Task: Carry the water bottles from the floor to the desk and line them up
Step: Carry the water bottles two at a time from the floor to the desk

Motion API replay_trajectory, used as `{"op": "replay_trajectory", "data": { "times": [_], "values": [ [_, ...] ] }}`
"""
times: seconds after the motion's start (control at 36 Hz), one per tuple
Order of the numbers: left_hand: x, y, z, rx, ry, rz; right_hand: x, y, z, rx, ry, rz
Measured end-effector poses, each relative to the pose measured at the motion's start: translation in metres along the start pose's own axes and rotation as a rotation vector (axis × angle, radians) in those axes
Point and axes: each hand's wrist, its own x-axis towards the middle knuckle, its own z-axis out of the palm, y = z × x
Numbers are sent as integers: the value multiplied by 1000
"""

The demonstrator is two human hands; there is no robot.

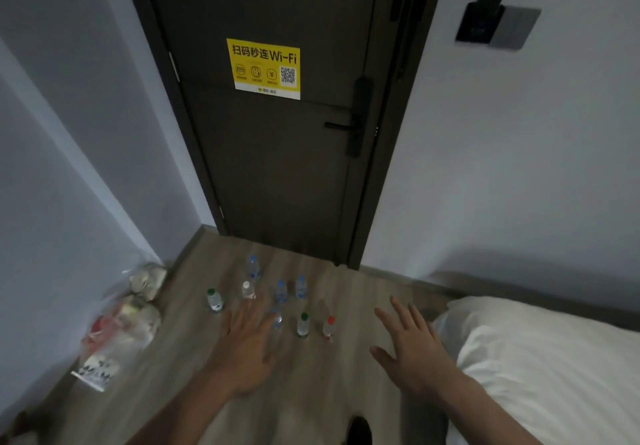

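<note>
Several small water bottles stand upright on the wooden floor before a dark door. Among them are a green-capped bottle at the left, a white-capped bottle, a blue-capped bottle farthest back, a second green-capped bottle and a red-capped bottle. My left hand is open, fingers spread, above the near bottles, partly covering one clear bottle. My right hand is open too, to the right of the red-capped bottle, holding nothing. No desk is in view.
The closed dark door bears a yellow Wi-Fi sticker. Plastic bags of rubbish lie along the left wall. A bed with white bedding fills the right side. A dark shoe tip shows at the bottom.
</note>
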Motion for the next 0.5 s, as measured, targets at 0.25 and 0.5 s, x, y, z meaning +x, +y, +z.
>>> {"op": "replay_trajectory", "data": {
  "times": [0.25,0.5],
  "values": [
    [99,34,0,-25,-92,-208,131,53,-42,-93,-159,-109],
    [179,13,5,-64,-119,-270,248,47,-47,-124,-273,-163]
  ]
}}
